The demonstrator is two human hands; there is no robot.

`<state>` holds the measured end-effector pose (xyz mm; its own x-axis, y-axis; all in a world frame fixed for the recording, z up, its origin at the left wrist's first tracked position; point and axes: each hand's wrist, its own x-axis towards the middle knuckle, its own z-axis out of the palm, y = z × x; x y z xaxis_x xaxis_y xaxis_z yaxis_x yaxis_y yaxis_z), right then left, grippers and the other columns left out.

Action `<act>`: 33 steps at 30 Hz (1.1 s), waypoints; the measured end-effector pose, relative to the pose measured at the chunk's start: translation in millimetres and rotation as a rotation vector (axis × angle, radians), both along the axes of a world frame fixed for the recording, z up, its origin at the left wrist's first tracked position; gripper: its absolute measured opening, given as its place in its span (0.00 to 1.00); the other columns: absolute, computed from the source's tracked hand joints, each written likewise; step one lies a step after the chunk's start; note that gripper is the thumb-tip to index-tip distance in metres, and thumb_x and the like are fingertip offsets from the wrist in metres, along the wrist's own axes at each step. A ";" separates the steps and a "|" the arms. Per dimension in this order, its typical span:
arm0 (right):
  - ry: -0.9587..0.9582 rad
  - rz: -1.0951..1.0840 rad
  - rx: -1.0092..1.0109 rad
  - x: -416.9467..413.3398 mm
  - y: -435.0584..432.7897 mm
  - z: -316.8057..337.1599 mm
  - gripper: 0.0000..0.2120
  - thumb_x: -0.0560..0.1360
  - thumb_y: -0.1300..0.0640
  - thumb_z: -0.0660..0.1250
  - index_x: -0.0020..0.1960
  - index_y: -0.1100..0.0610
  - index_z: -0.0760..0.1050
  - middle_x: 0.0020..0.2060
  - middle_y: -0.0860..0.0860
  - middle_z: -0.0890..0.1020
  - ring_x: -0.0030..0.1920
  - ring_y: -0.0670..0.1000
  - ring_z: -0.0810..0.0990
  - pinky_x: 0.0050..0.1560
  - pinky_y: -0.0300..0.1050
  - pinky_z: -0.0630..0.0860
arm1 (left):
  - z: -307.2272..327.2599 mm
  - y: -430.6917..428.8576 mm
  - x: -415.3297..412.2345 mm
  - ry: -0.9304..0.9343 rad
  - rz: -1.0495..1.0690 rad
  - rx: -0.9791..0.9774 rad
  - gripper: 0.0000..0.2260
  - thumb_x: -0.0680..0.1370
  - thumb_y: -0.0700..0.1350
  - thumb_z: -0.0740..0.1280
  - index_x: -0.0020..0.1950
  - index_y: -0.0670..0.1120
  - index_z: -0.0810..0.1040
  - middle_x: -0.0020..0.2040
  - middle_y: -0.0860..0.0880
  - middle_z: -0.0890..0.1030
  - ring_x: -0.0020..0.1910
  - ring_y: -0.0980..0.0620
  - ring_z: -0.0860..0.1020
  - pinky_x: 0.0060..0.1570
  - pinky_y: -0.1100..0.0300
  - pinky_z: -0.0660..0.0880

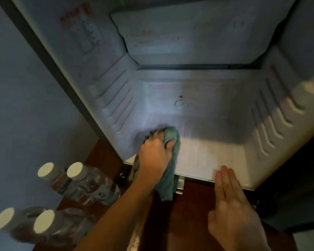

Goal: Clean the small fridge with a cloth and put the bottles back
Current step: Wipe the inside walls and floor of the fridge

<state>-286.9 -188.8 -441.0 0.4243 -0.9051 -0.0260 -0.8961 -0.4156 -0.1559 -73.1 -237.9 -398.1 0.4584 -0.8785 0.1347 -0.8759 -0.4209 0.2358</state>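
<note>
Cloth [168,185] gripped by left hand [153,156], fridge [207,158] left corner | right hand [232,211] flat, front lip

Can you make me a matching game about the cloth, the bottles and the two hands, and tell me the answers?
1 cloth
2 bottles
3 left hand
4 right hand

A white caps, outside the fridge
B held flat, at the fridge's front edge
C green, on the fridge floor
D grips the cloth

Pairs: 1-C, 2-A, 3-D, 4-B
</note>
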 end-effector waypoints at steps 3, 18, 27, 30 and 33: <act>-0.066 -0.026 0.042 -1.3 -0.7 3.9 0.45 0.53 0.54 0.63 0.68 0.71 0.71 0.69 0.66 0.72 0.69 0.63 0.73 0.71 0.47 0.51 | -10.1 5.2 1.1 0.016 -0.004 -0.049 0.20 0.82 0.52 0.61 0.71 0.44 0.70 0.64 0.43 0.77 0.60 0.42 0.77 0.58 0.50 0.74; -0.115 0.004 -0.122 -8.6 -1.4 -5.6 0.41 0.61 0.54 0.51 0.71 0.70 0.68 0.72 0.64 0.70 0.73 0.61 0.68 0.67 0.52 0.63 | -13.0 -0.3 -17.0 0.369 -0.282 -0.219 0.19 0.72 0.47 0.76 0.62 0.47 0.81 0.61 0.49 0.82 0.61 0.53 0.79 0.64 0.66 0.70; -0.051 0.030 -0.129 -5.7 -2.2 -5.8 0.42 0.60 0.53 0.52 0.71 0.72 0.67 0.72 0.67 0.68 0.73 0.64 0.67 0.68 0.56 0.62 | 1.8 -108.4 -8.7 0.151 -0.055 -0.084 0.13 0.77 0.54 0.68 0.48 0.46 0.84 0.47 0.43 0.84 0.48 0.41 0.81 0.43 0.56 0.74; -0.029 0.001 -0.107 -3.5 1.5 -5.9 0.42 0.60 0.53 0.52 0.72 0.71 0.66 0.72 0.67 0.67 0.74 0.63 0.66 0.69 0.55 0.61 | -1.9 -76.4 -17.8 0.073 -0.157 -0.060 0.12 0.76 0.54 0.69 0.45 0.45 0.84 0.43 0.43 0.84 0.44 0.41 0.81 0.43 0.53 0.77; -0.028 0.009 -0.088 -3.7 2.4 -1.2 0.42 0.59 0.55 0.56 0.72 0.71 0.65 0.73 0.66 0.66 0.75 0.63 0.64 0.71 0.54 0.60 | -7.4 -2.8 -32.1 0.013 -0.237 -0.165 0.10 0.71 0.53 0.76 0.46 0.48 0.86 0.40 0.44 0.84 0.38 0.42 0.81 0.38 0.53 0.79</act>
<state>-290.6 -186.3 -442.2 0.4321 -0.8995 0.0655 -0.8880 -0.4370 -0.1434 -105.2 -240.7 -405.4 0.2453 -0.9281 0.2802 -0.9419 -0.1596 0.2957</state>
